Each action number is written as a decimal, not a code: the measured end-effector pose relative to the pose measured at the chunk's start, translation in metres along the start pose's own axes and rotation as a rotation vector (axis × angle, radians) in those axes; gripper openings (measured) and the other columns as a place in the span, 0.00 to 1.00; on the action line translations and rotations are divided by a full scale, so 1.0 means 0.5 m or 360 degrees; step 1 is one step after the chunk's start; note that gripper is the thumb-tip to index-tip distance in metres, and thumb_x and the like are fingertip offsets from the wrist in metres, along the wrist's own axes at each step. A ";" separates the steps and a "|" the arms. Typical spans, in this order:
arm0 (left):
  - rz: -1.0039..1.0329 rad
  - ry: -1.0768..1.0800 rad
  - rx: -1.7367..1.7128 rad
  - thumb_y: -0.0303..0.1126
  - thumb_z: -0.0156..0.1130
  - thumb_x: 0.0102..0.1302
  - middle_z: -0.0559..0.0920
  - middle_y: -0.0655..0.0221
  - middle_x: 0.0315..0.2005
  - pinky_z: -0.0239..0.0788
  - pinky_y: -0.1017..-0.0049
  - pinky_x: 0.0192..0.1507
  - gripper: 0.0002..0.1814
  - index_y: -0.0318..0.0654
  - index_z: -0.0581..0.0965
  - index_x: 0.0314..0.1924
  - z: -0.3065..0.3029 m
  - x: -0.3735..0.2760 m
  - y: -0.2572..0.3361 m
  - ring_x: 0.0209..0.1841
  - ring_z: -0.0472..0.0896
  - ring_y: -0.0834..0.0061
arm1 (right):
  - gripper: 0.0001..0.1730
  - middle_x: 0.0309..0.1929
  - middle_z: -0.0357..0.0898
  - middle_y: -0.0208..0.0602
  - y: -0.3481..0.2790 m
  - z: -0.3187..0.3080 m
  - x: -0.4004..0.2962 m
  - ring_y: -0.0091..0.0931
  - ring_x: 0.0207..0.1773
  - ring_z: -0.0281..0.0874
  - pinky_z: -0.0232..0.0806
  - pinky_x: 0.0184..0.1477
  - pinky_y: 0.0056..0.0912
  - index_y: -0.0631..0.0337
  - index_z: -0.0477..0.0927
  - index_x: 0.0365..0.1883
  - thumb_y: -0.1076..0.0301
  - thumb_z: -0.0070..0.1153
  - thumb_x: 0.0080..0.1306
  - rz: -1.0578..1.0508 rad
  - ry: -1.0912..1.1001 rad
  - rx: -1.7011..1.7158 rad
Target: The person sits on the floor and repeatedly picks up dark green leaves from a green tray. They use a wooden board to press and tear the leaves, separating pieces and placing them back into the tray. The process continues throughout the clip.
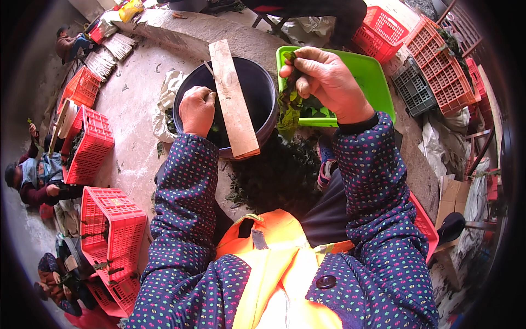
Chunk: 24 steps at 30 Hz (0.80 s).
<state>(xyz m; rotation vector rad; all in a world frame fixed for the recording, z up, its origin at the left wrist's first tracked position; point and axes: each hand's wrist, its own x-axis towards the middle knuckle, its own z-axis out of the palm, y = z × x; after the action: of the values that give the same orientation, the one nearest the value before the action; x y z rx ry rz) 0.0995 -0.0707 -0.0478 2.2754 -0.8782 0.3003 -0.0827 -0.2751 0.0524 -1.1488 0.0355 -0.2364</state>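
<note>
My right hand pinches a dark green, wet-looking leafy strip, perhaps seaweed, that hangs down over the near left corner of a bright green plastic tub. My left hand is closed over the left part of a large dark round tub; a thin stick shows just above it, and whether the fingers grip it cannot be told. A wooden board lies across the round tub's rim. Below the tubs, between my legs, a heap of dark leafy strips lies on the floor.
Red plastic crates stand along the left, near several seated people. More crates, a grey crate and white sacks are at the right. A low concrete ledge runs behind the tubs; another person sits beyond.
</note>
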 end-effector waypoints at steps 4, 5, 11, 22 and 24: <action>0.0320 0.0394 -0.0097 0.16 0.56 0.44 0.76 0.60 0.46 0.63 0.66 0.55 0.19 0.35 0.76 0.40 -0.003 -0.022 0.062 0.52 0.72 0.59 | 0.10 0.36 0.80 0.42 -0.002 -0.002 -0.016 0.19 0.24 0.76 0.69 0.25 0.17 0.65 0.75 0.44 0.73 0.44 0.68 0.0002 0.0064 0.0012; 0.0412 0.0416 -0.0414 0.17 0.58 0.45 0.76 0.59 0.46 0.63 0.67 0.55 0.19 0.35 0.76 0.41 -0.003 -0.032 0.086 0.51 0.73 0.60 | 0.10 0.36 0.80 0.43 0.001 0.000 -0.016 0.19 0.24 0.76 0.69 0.25 0.18 0.65 0.75 0.44 0.74 0.44 0.68 -0.0003 0.0025 0.0057; 0.0063 -0.0558 -0.1694 0.23 0.63 0.55 0.81 0.70 0.33 0.69 0.80 0.40 0.13 0.32 0.77 0.42 0.024 -0.096 0.263 0.35 0.77 0.83 | 0.09 0.37 0.80 0.42 0.008 0.008 -0.029 0.20 0.26 0.77 0.71 0.28 0.20 0.63 0.74 0.44 0.74 0.44 0.67 0.0078 0.0001 0.0127; -0.0587 -0.0479 -0.2377 0.28 0.57 0.64 0.80 0.73 0.28 0.66 0.84 0.30 0.07 0.32 0.77 0.38 0.000 -0.093 0.279 0.26 0.74 0.85 | 0.11 0.21 0.74 0.28 0.072 0.016 -0.077 0.15 0.18 0.66 0.59 0.20 0.17 0.66 0.77 0.31 0.67 0.62 0.56 0.0233 0.0146 -0.0744; -0.0566 -0.0496 -0.2360 0.26 0.57 0.63 0.79 0.71 0.29 0.67 0.83 0.29 0.06 0.32 0.77 0.38 0.011 -0.098 0.277 0.26 0.75 0.85 | 0.07 0.21 0.73 0.26 0.082 0.009 -0.079 0.14 0.17 0.65 0.58 0.19 0.16 0.65 0.77 0.30 0.70 0.58 0.58 0.0238 0.0145 -0.0577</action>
<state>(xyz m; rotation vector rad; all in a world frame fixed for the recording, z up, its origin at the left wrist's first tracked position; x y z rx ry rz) -0.0295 -0.1255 -0.0026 1.0045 -0.4817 -0.6869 -0.1135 -0.2472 0.0132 -1.4881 0.2520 -0.1521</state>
